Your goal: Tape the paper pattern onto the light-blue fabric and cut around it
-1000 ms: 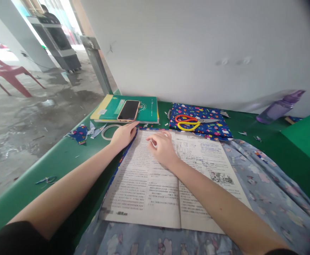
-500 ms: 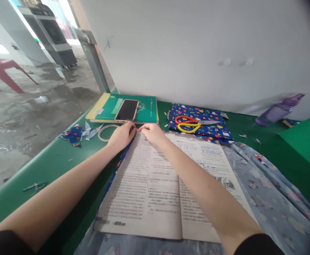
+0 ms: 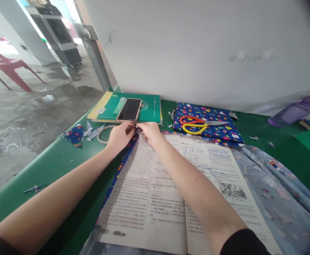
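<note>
An open printed book (image 3: 168, 198) lies on a blue patterned cover sheet (image 3: 117, 176), whose edge is folded along the book's left and top sides. My left hand (image 3: 121, 137) has its fingers bent together at the book's far left corner, on the sheet's folded edge. Beside it, my right hand (image 3: 151, 132) pinches at the same corner, thumb and forefinger close to the left fingertips. What exactly lies between the fingertips is small and partly hidden. A roll of clear tape (image 3: 102, 134) rests just left of my left hand.
Red-and-yellow-handled scissors (image 3: 194, 124) lie on a blue patterned book (image 3: 210, 111) at the back. A phone (image 3: 130, 109) sits on a green book (image 3: 152, 102). Cover scraps (image 3: 74, 136), a purple bottle (image 3: 293, 111) and a white wall (image 3: 197, 53) are around the green table (image 3: 54, 166).
My right fingers have curled and shifted slightly at the corner, nearer my left fingertips. The whole view has turned a little left, so the table items appear further right.
</note>
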`<state>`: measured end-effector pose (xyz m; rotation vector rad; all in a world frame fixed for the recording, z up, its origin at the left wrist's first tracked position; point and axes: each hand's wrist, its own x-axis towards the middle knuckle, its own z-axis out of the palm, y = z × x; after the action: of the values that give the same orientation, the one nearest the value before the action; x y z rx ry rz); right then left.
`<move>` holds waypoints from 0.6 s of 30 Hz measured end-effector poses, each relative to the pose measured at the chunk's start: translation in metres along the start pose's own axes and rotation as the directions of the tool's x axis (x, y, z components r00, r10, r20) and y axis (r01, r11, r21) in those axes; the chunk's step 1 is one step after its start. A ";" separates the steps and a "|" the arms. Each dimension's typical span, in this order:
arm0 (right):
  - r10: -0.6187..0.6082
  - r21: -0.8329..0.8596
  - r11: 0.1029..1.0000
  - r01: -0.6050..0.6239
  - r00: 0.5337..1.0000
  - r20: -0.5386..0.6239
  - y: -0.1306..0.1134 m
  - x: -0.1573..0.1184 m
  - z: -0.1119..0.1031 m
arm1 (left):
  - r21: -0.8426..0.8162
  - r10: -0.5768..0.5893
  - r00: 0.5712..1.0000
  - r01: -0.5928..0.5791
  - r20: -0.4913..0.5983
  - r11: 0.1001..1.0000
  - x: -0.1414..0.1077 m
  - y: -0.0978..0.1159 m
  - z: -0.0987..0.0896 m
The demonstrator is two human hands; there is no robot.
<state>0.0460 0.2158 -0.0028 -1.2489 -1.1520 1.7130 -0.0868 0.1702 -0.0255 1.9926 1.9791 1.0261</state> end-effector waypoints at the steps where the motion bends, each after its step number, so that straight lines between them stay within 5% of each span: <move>1: 0.011 0.030 0.999 -0.011 1.000 -0.001 0.000 -0.001 0.000 | -0.004 -0.004 1.000 0.004 -0.006 1.000 0.000 0.000 0.000; 8: 0.150 0.199 0.965 -0.169 0.983 0.105 -0.006 -0.005 -0.004 | -0.003 -0.053 0.999 0.053 -0.014 0.999 0.000 0.001 -0.004; 18: 0.309 0.364 0.827 -0.427 0.888 0.341 -0.018 -0.011 -0.008 | 0.015 -0.062 0.998 0.062 -0.020 0.998 0.001 0.000 -0.004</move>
<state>0.0574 0.2139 0.0163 -1.0225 -0.6249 2.3374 -0.0890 0.1697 -0.0224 1.9229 2.0516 1.0228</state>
